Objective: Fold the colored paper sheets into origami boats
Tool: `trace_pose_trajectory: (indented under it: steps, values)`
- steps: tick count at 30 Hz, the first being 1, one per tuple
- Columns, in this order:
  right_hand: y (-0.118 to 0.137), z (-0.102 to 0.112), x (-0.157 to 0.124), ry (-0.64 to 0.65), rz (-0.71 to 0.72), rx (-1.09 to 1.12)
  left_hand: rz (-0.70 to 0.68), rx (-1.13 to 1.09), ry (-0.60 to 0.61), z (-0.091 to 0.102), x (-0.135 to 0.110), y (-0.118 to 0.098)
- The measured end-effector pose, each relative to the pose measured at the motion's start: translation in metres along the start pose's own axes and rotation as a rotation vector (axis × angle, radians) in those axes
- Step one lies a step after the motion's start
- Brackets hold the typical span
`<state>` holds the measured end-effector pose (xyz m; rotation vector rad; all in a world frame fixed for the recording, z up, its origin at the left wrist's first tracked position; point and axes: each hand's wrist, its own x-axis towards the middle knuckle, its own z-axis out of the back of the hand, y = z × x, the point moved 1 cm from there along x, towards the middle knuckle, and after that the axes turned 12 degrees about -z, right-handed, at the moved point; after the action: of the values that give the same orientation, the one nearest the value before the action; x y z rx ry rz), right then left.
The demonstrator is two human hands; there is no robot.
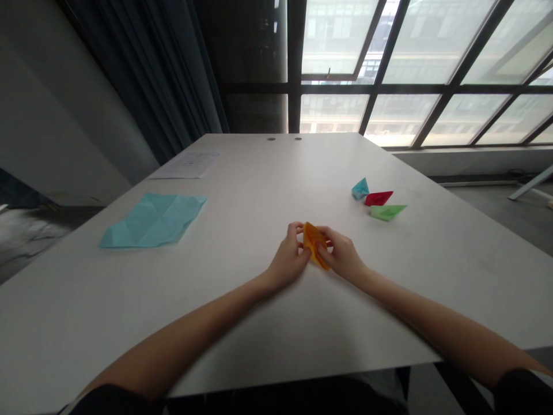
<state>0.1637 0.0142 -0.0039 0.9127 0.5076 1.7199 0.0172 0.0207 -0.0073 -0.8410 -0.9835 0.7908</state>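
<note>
A small piece of folded orange paper [314, 245] is held just above the table between both hands, tilted, with a fold showing along its middle. My left hand [291, 253] pinches its left side, thumb toward me and fingers behind. On the right side, my right hand [341, 251] grips the same paper, its thumb pressed on the near face. Fingers partly cover the paper, so its full folded shape is hidden.
On the white table [259, 184], a creased light-blue sheet [155, 219] lies left and a printed page [186, 165] behind it. To the right sit small folded papers: blue [360, 189], red [379, 198] and green [387, 212]. Windows stand beyond.
</note>
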Motion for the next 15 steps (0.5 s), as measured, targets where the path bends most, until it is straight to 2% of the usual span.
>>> trace_pose_trajectory:
  steps: [3, 7, 15]
  values:
    - [0.002, 0.002, 0.000, -0.070, 0.077, -0.074, 0.036, -0.019, -0.028, -0.004, 0.000, 0.003]
    - [0.002, -0.001, 0.000, -0.052, 0.144, -0.101, 0.060, -0.171, -0.064, -0.012, -0.003, 0.001]
    - [0.000, -0.001, 0.003, -0.096, 0.170, -0.136, 0.132, -0.340, -0.112, -0.024, -0.009, -0.001]
